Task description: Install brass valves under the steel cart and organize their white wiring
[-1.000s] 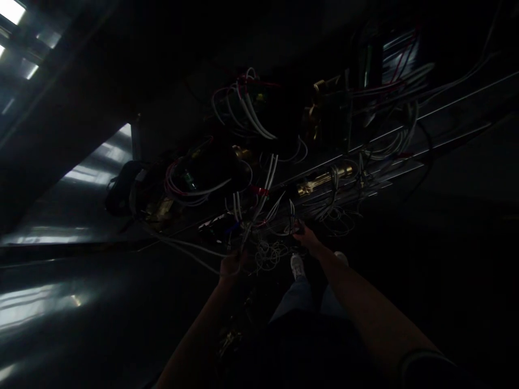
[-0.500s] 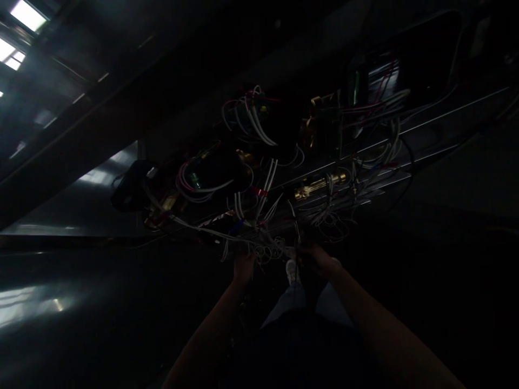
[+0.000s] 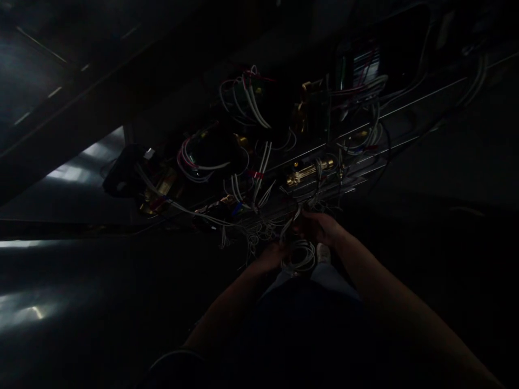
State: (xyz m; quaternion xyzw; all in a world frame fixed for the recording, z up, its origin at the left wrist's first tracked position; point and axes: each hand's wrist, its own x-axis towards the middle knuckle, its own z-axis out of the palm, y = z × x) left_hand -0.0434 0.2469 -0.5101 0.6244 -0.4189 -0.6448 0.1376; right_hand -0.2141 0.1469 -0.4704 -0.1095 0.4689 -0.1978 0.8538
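Observation:
The picture is very dark. A coil of pale cable (image 3: 303,256) hangs between my hands, low in the middle. My left hand (image 3: 274,255) is closed on the coil's left side. My right hand (image 3: 318,224) is above and right of the coil, its fingers closed round the cable strands that run up from it. Loose thin wires (image 3: 259,233) dangle just above my left hand. Over them a brass fitting (image 3: 310,173) lies along metal rails, with a red tag (image 3: 256,174) and a blue tag (image 3: 237,208) on nearby wires.
Bundled wires loop round dark round parts (image 3: 206,154) across the machine. A shiny metal panel (image 3: 89,162) stands at the left. A rectangular opening (image 3: 405,54) is at the upper right. My shoe (image 3: 323,253) shows below my right hand.
My left hand has moved right, towards my right hand, which has risen a little. The pale coil has come into sight between them. The view has shifted, and the machine parts sit higher and further left.

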